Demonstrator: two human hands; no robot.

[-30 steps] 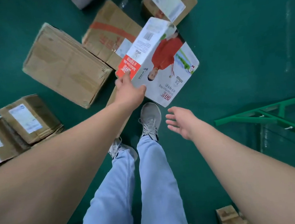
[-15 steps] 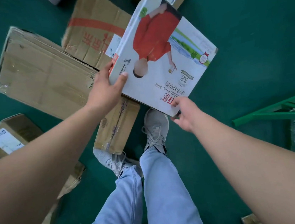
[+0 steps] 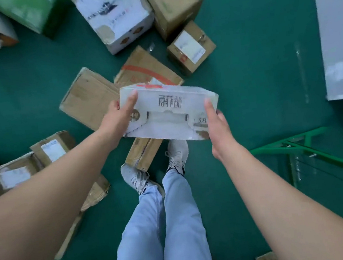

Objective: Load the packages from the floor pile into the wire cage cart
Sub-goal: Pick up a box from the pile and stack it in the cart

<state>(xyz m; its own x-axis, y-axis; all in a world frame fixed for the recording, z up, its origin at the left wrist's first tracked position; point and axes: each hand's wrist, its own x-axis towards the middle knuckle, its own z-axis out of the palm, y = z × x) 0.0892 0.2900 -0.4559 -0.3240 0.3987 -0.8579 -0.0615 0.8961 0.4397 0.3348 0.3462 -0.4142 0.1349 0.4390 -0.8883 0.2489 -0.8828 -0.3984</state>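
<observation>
White milk carton [image 3: 169, 113] held off the floor between both hands: left hand [image 3: 119, 116] grips its left end, right hand [image 3: 216, 122] its right end. Print blurred; far side hidden. Brown boxes [image 3: 91, 98] lie beyond the left hand on green floor [image 3: 254, 55]; green frame [image 3: 297, 144], cut off, beside the right forearm.

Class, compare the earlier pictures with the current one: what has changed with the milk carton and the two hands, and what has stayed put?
The milk carton has been lifted off the pile and turned handle side up. The right hand, free a second ago, now grips its end; the left hand keeps its hold. The brown boxes remain on the floor.
</observation>
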